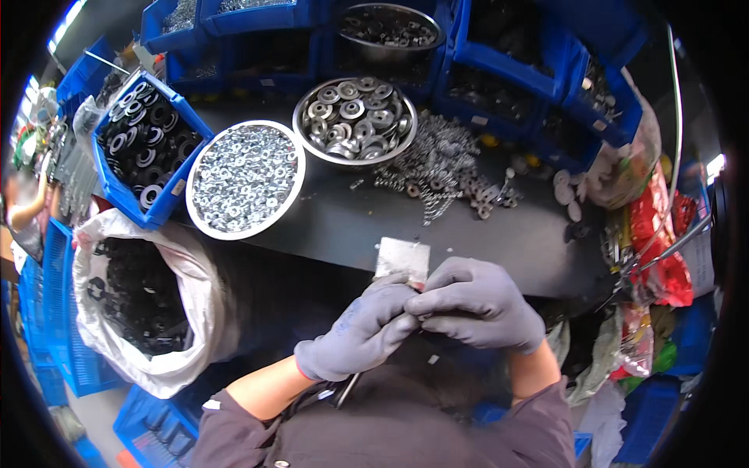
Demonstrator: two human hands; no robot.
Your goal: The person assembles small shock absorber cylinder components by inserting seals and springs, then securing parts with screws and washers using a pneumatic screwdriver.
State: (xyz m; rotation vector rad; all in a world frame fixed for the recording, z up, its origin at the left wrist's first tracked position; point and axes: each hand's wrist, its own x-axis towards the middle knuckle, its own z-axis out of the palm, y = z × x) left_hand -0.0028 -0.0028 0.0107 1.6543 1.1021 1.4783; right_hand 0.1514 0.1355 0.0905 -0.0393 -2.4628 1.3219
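My left hand (360, 327), in a grey glove, is closed with its thumb and fingers pressed together at the near edge of the dark table (335, 226). My right hand (482, 306), gloved alike, pinches at the left hand's fingertips. Whatever small piece is between them is hidden by the fingers. Just beyond the fingertips a pale square metal plate (403, 259) juts over the table edge, and its near side is covered by the left hand. A thin dark rod (349, 390) shows under the left wrist.
A bowl of metal wheels (413, 132) and a tray of small zinc-coloured parts (193, 199) stand beyond the hands. Springs or chain-like pieces (441, 152) lie heaped right of them. Blue bins (499, 66) line the back. At left are a bin of rings (178, 187) and a white sack (207, 312).
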